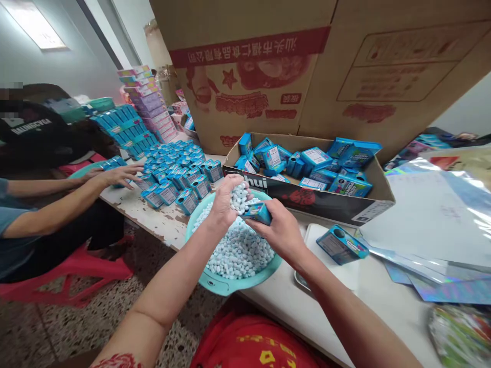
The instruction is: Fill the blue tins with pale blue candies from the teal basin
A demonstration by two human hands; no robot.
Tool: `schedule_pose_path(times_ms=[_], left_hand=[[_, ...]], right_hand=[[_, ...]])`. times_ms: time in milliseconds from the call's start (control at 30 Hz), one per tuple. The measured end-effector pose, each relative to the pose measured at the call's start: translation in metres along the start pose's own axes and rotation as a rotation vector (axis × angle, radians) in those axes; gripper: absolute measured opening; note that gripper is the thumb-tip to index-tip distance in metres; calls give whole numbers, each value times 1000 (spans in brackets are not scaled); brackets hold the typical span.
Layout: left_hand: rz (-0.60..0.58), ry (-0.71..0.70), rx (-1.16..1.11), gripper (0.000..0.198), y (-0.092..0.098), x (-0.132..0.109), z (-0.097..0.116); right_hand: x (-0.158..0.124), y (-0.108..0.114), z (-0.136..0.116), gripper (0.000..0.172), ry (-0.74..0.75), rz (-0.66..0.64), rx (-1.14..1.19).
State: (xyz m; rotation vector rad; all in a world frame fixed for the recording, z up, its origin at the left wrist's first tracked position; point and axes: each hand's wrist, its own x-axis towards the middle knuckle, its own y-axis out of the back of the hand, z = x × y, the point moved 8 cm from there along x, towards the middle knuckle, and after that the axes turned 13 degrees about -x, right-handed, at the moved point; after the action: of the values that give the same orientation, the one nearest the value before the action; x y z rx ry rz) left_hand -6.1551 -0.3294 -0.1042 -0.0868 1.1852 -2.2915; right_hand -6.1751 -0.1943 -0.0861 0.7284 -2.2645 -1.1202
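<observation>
My left hand (227, 200) is cupped round a heap of small white candies (239, 198), above the bowl. In my right hand (282, 228) is a small blue candy box (258, 212), tilted with one end against the candies in my left palm. Beneath both hands sits a turquoise plastic bowl (226, 286), filled with loose pale candies (240, 255). Another blue box (341, 244), with a round hole in its end, rests on a white scale (310, 236) to the right of the bowl.
Behind the bowl stands an open carton (326, 202) of blue boxes, backed by a tall cardboard box (261, 76). Rows of blue boxes (172, 168) stand to the left, near a co-worker's hands (115, 176). Shiny sheets (433, 220) lie at right.
</observation>
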Motion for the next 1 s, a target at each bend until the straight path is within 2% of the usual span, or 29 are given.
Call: schedule_pose_path(times_ms=[233, 367, 467, 733, 1000], left_hand=[[24, -156, 61, 37, 1, 11, 7], [41, -166, 83, 42, 2, 16, 5], [23, -154, 91, 44, 1, 19, 2], [-68, -149, 115, 38, -14, 20, -2], [-106, -184, 164, 32, -17, 14, 0]], right_hand=[[11, -1, -2, 24, 5, 47, -2], [11, 4, 6, 25, -15, 101, 42], [12, 3, 13, 24, -23, 89, 66], [12, 1, 18, 22, -35, 77, 105], [10, 2, 21, 24, -50, 76, 190]])
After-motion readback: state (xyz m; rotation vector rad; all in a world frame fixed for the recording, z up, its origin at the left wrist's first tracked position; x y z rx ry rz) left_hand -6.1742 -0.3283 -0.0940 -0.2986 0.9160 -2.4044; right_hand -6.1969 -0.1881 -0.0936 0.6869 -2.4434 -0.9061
